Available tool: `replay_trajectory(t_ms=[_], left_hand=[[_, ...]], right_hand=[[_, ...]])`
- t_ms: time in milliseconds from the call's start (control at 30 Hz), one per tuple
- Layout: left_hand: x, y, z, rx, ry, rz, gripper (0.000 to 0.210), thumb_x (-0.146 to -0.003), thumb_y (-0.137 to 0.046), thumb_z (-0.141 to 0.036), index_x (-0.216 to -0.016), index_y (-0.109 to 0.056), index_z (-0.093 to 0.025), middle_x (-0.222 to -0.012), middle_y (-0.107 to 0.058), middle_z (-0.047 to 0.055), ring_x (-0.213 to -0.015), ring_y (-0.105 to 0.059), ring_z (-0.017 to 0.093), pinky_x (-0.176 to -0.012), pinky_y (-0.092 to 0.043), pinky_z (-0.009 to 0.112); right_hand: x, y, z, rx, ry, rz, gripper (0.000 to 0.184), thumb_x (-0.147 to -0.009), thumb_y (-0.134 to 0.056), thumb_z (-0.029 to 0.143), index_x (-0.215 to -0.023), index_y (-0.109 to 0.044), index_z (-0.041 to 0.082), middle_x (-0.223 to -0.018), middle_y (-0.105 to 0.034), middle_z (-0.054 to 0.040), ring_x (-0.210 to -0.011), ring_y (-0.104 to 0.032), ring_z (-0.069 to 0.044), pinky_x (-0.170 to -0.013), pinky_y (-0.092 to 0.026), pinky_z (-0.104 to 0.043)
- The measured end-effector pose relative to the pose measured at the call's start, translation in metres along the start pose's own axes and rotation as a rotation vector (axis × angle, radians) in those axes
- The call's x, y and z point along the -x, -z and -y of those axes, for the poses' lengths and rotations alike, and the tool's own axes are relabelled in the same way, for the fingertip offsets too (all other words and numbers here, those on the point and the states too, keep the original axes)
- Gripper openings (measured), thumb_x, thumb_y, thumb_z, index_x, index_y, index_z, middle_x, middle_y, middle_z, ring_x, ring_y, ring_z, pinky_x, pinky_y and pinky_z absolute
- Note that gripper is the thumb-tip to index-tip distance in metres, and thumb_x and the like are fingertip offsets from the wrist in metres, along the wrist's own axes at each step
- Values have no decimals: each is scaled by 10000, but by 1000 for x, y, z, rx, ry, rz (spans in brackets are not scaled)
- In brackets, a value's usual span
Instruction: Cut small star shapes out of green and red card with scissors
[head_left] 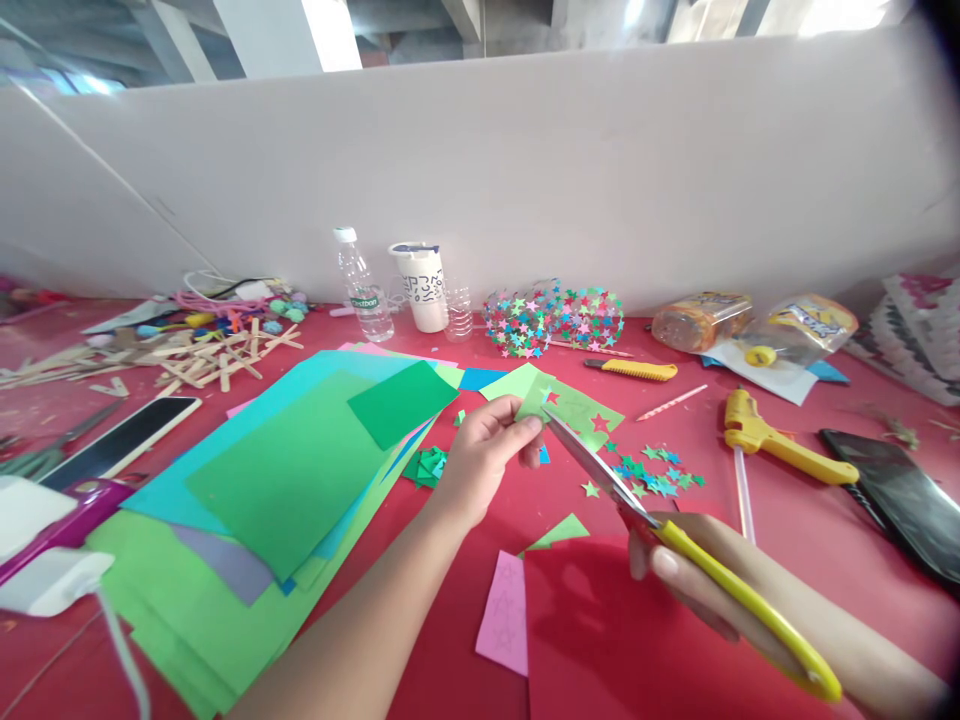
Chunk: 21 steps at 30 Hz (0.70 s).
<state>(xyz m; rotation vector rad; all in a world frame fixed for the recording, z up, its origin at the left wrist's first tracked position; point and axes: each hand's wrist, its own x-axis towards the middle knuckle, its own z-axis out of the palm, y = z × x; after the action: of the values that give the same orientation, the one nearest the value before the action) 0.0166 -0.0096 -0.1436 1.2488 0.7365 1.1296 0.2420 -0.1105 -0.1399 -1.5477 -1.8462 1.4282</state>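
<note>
My left hand [487, 445] pinches the edge of a light green paper sheet [574, 412] that has star-shaped holes cut in it. My right hand [697, 570] is closed around a pair of yellow-handled scissors [720, 580], whose blades point at the paper near my left fingertips. Small cut paper stars [660, 475] in green and blue lie scattered to the right of the paper. Below my hands lie a pink paper piece [504, 615] with drawn star outlines and a green paper scrap [559, 533]. Green cut pieces [426, 467] are heaped left of my left hand.
Stacked coloured sheets [285, 470] cover the left. A water bottle [366, 290], a paper cup [421, 285] and star-covered round shapes [555, 318] stand behind. To the right are a box cutter [634, 370], a yellow glue gun [784, 445] and a black phone [900, 495].
</note>
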Motion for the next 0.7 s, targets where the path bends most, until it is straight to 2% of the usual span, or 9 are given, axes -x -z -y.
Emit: replay_trajectory(t_ms=[133,333,467,700], left_hand=[[0,0,0,13,1,5,131,-841,-648,-243,-728,-652,-175,-587,-622,-25,-537,-541,87,-552,-387,212],[0,-1,-3,12,0,0,147,-836,-651,-228,-699,-642,-176,-582,-628,-21,-520,-534,85,-529,-373,214],[0,-1,-1,39,0,-7,146,-834,-664,-234,-703,-658,-169,-577,-624,-19,-521,-533,81,-530,-381,211],[2,-9,4,226,76,-26,103,-807,-710,-245,-762,-706,-152,-640,-641,-10,-550,-569,79,-543,-418,199]], right_hand=[[1,-1,0,11,-8,-22,668,-814,-351,886,-730,-455,232,-635,-429,64,-523,-356,-117,-467,-301,-252],[-5,-1,10,-24,-125,-29,772,-718,-312,961,-731,-509,215,-513,-385,90,-394,-325,-90,-395,-262,-228],[-7,-3,11,-48,-113,-36,767,-699,-326,968,-705,-486,218,-489,-381,95,-366,-312,-74,-374,-238,-206],[-10,-7,3,-105,-68,-30,721,-738,-340,939,-709,-452,227,-471,-357,118,-352,-263,-51,-364,-202,-201]])
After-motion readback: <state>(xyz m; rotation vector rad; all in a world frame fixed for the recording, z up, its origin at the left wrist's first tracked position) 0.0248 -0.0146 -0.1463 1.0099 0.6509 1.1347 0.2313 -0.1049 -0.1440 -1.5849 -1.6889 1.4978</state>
